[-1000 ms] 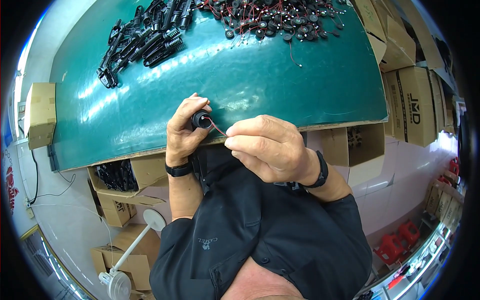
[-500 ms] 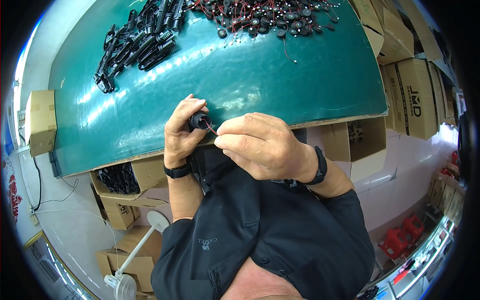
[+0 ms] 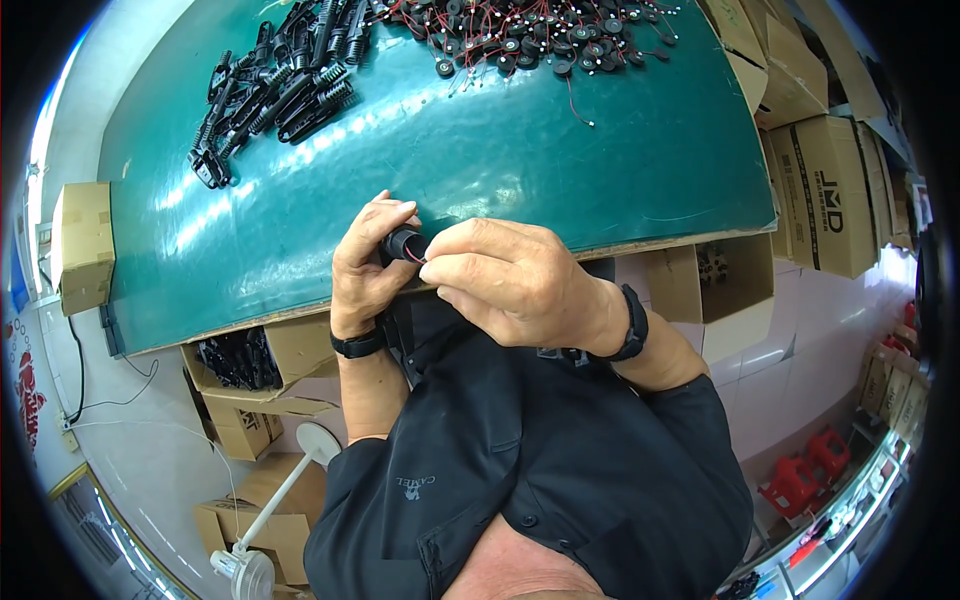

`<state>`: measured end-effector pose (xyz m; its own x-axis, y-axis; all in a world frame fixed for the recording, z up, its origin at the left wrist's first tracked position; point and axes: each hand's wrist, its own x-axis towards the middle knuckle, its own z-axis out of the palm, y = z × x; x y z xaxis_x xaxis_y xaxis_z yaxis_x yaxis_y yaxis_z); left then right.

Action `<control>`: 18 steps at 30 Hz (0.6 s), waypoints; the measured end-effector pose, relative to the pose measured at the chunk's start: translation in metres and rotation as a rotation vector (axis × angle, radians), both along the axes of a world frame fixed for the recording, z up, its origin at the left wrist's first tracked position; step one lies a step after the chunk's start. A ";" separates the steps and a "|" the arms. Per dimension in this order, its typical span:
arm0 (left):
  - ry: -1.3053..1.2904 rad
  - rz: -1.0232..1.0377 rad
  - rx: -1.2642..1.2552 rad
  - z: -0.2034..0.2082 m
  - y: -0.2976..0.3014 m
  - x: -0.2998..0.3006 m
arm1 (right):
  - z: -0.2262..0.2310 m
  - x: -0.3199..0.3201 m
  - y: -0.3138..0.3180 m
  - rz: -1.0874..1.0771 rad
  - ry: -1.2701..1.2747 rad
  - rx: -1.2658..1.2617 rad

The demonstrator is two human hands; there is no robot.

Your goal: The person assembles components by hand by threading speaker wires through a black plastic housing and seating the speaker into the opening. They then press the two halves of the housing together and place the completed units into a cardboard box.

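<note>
Near the front edge of the green table, my left hand [image 3: 365, 262] is wrapped round a black cylindrical housing [image 3: 402, 243], its open end facing right. Thin red wire [image 3: 415, 256] comes out of that opening. My right hand [image 3: 510, 285] is closed in a pinch on the wire, its fingertips right at the rim of the housing. Whatever sits at the wire's tip is hidden by these fingers. Toward the far side lie a heap of black round parts with red wires [image 3: 530, 40] and, left of it, a pile of black tubular parts with springs [image 3: 285, 80].
The green table [image 3: 600, 170] has a cardboard box [image 3: 82, 245] at its left end. Below its front edge stand open boxes, one holding black parts [image 3: 238, 358]. More cartons [image 3: 825, 195] are stacked on the right. A white stand fan [image 3: 245, 570] is at lower left.
My right hand has moved slightly left, bringing its pinched fingertips up to the housing's opening. Less red wire shows between them. My left hand has barely shifted.
</note>
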<state>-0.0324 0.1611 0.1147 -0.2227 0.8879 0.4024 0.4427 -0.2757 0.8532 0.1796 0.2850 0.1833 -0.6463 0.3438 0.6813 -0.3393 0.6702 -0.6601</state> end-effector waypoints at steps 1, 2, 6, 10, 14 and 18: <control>-0.004 0.000 -0.001 0.000 0.000 0.000 | 0.001 0.000 0.000 0.001 0.000 0.001; -0.009 0.000 -0.002 0.000 0.000 0.000 | 0.002 0.000 0.000 0.002 0.003 -0.003; -0.018 0.002 -0.009 0.002 -0.001 0.000 | 0.003 0.002 0.001 0.011 0.005 -0.019; -0.020 0.006 -0.014 0.001 -0.001 0.000 | 0.004 0.005 0.000 0.021 -0.008 -0.038; -0.020 0.005 -0.012 0.002 -0.001 0.001 | 0.004 0.005 0.000 0.024 -0.023 -0.045; -0.017 0.015 -0.019 0.001 0.000 0.001 | 0.001 0.001 0.000 0.012 -0.025 -0.058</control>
